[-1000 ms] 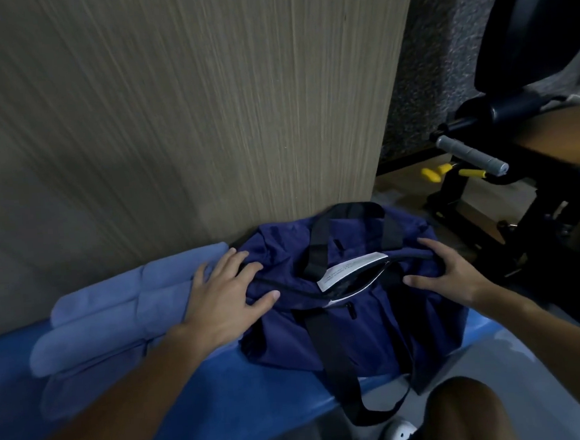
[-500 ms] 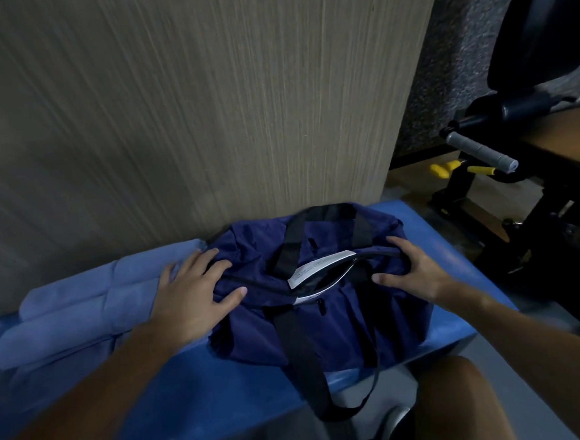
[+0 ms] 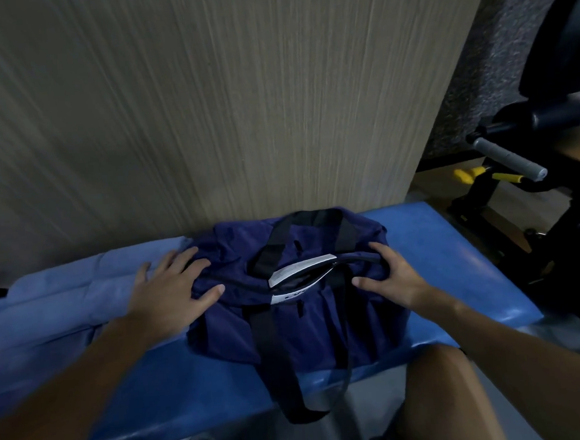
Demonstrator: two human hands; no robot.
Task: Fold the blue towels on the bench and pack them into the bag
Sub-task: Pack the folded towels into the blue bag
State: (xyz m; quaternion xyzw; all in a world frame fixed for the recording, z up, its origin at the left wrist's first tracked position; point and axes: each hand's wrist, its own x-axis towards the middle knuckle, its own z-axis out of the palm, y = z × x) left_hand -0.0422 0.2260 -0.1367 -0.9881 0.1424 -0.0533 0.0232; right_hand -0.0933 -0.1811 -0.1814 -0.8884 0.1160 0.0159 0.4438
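The blue towels (image 3: 68,304) lie in long, soft folds on the bench (image 3: 457,276), just left of the bag (image 3: 364,324). They are judged light, limp and not slippery. Each is best taken by two corners or along a folded edge. The bag sits mid-bench as thin, unsupported fabric, its zip opening (image 3: 303,280) partly parted. The left hand (image 3: 170,290) rests flat, fingers spread, on the bag's left end. The right hand (image 3: 388,274), fingers extended, presses the right end.

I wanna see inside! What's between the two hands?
Head view: the bag, its zip mouth open, a white label and a black strap lie between left hand and right hand.
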